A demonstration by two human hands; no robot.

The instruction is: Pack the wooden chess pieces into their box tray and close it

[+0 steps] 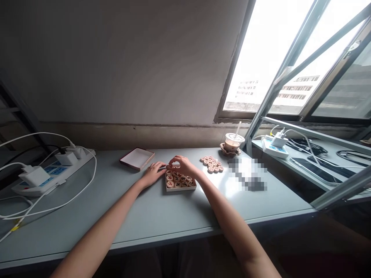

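Observation:
An open cardboard box (181, 189) holds round wooden Chinese chess pieces (177, 178) with red and black characters, set in rows. At the box's back left corner rests my left hand (153, 173), its fingers stretched out along the outside. My right hand (183, 165) arches over the back of the box. Its thumb and fingers pinch a Chinese chess piece (174, 166) at the back left. That hand hides part of the back rows. To the right, several more loose chess pieces (213, 163) lie flat on the table in a cluster.
The box lid (137, 158) lies upturned at the back left. A drink cup with a straw (232, 142) stands in a carrier at the back right. Power strips (55, 172) with white cables are at far left and on the right shelf. A blurred patch (248, 173) covers something.

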